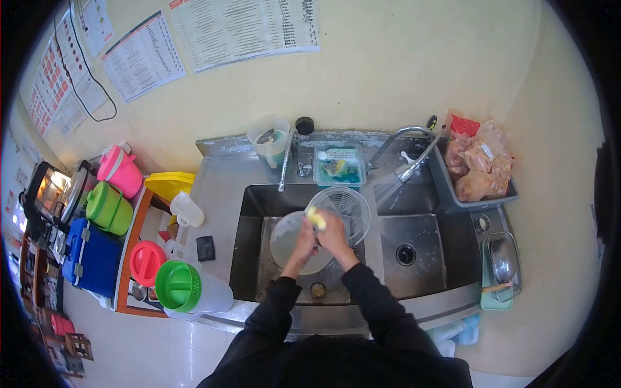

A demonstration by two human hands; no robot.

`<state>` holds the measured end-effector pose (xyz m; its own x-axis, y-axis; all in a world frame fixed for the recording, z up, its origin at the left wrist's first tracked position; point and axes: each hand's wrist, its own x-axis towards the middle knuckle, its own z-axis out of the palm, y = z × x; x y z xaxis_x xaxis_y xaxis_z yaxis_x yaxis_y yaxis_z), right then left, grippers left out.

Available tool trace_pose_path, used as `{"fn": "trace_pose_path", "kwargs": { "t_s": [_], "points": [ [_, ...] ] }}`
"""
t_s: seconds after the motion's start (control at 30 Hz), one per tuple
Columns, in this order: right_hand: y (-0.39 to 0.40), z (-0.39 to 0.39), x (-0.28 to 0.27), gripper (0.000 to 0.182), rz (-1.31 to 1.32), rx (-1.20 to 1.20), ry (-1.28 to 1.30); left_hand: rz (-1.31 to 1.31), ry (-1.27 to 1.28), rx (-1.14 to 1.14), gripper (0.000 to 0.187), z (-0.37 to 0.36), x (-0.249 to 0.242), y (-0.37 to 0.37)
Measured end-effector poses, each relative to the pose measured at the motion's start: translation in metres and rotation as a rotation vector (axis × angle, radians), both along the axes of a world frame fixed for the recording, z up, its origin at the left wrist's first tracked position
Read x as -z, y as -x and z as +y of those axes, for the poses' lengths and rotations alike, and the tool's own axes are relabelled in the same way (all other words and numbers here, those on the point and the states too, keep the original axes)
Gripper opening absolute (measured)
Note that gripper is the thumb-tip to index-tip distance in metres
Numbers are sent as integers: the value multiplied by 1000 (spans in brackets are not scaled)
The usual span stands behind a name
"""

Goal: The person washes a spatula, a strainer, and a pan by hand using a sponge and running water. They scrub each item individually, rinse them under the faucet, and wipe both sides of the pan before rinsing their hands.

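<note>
Over the left sink basin [246, 258], my two hands are close together. My right hand [334, 234] is closed around a yellow sponge [315, 218]. Just beside it, my left hand [304, 240] has its fingers curled; what they hold is hidden between the hands. A round wire strainer [352, 197] lies behind and to the right of my hands, partly covered by the right one; its handle does not show. Below the hands, a white round bowl [284, 236] sits in the basin.
A curved faucet [407, 169] stands behind the right basin [427, 271]. Bagged meat fills a grey tub [475, 205] at the right. At the back are a sponge tray [339, 167] and a clear bucket [265, 150]. A green-lidded container [178, 286] stands front left.
</note>
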<state>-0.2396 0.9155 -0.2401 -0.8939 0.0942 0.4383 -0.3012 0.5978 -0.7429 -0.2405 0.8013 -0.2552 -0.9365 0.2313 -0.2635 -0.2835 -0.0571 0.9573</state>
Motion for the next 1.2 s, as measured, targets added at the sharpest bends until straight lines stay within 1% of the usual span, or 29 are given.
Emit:
{"fn": "trace_pose_path", "kwargs": {
  "t_s": [0.03,0.07,0.13,0.17,0.23,0.27,0.3,0.33,0.37,0.43,0.47,0.53,0.6,0.63,0.67,0.73,0.77,0.83,0.87,0.93,0.97,1.0,1.03,1.07,1.1,1.17,1.2],
  "points": [
    [-8,7,6,38,-172,-162,-96,-58,1,-5,49,-7,-3,4],
    [-14,16,14,33,-184,-236,-234,27,187,-15,44,-8,-15,2],
    [-22,38,25,24,-205,-384,-515,127,282,-24,44,-8,-13,-1],
    [-27,47,16,21,-285,-383,-731,179,330,-26,44,-6,-11,-3],
    [-31,62,-8,16,-442,-366,-1157,230,313,-6,42,-6,18,-2],
    [-30,67,-14,14,-290,-295,-1199,255,303,2,41,-5,22,-3],
    [-28,71,-20,14,-139,-226,-1233,223,275,10,40,-4,26,-2],
    [-25,72,-23,14,10,-155,-1261,189,248,19,39,-1,19,-2],
    [-22,72,-26,13,245,-232,-1200,153,222,32,38,2,14,-4],
    [-12,73,-33,13,708,-368,-1042,211,310,79,36,12,9,-7],
    [-3,79,-33,13,713,-415,-1088,242,357,103,35,14,10,-9],
    [13,88,-32,15,731,-506,-1172,378,426,41,34,13,20,-9],
    [10,92,-30,17,531,-290,-1295,468,481,-5,34,8,27,-7],
    [7,95,-30,18,427,-188,-1354,484,498,-23,35,3,6,-12],
    [0,90,-25,19,250,-116,-1366,496,516,-42,36,-1,-6,-14],
    [-16,68,-9,19,-96,32,-1370,414,594,14,38,0,-7,-7],
    [-20,60,3,19,-245,16,-1187,376,634,39,39,0,-6,-3],
    [-31,45,28,17,-530,-15,-797,464,701,35,41,2,8,1],
    [-37,39,33,17,-496,-27,-574,510,733,34,42,4,19,4],
    [-44,28,38,19,-418,-57,-126,477,812,115,43,4,35,8],
    [-42,24,37,21,-376,81,6,458,854,154,43,2,38,9],
    [-37,22,36,23,-333,221,138,354,773,174,44,-1,42,7],
    [-34,21,33,26,-289,364,269,249,691,196,45,-1,20,-3],
    [-28,19,35,28,-240,554,330,145,607,219,46,0,7,-11],
    [-28,18,37,30,-125,606,280,230,519,183,47,2,13,-13],
    [-27,13,23,34,117,703,177,407,338,110,48,7,25,-18],
    [-25,6,17,36,117,667,181,331,299,94,48,11,28,-20]
  ]
}}
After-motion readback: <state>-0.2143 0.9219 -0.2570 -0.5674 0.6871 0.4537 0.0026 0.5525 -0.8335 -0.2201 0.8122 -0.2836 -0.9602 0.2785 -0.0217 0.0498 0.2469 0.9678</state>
